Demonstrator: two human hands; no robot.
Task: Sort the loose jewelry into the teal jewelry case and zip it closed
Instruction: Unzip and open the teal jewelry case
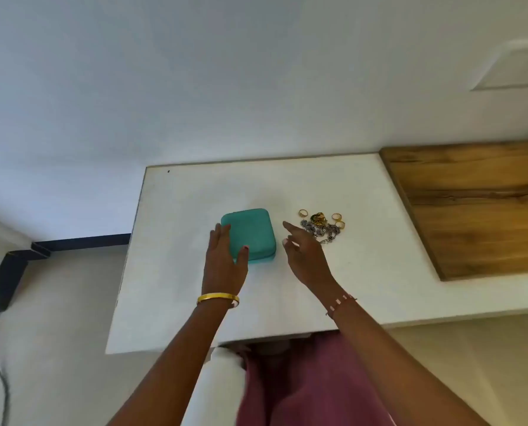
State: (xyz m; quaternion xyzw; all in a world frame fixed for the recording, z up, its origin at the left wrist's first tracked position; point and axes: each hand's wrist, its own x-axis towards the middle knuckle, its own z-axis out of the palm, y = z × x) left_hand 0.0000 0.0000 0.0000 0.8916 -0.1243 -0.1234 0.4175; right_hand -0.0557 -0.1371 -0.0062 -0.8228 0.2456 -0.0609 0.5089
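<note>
While the teal jewelry case [250, 233] lies closed and flat near the middle of the white worktop [195, 195], the left hand [224, 259] rests against its left side with straight fingers along the edge and the thumb on the lid's near corner. Just to the right of the case, the right hand [305, 256] hovers with fingers spread and relaxed, holding nothing. Beyond its fingertips sits the loose jewelry [321, 226]: a tangled silver chain [319, 232], a dark gold piece [317, 217] and several gold rings [303, 213]. The left wrist carries a gold bangle [216, 298]; the right wrist carries a pink bracelet [340, 302]. A wooden board [477, 207] covers the worktop's right end.
</note>
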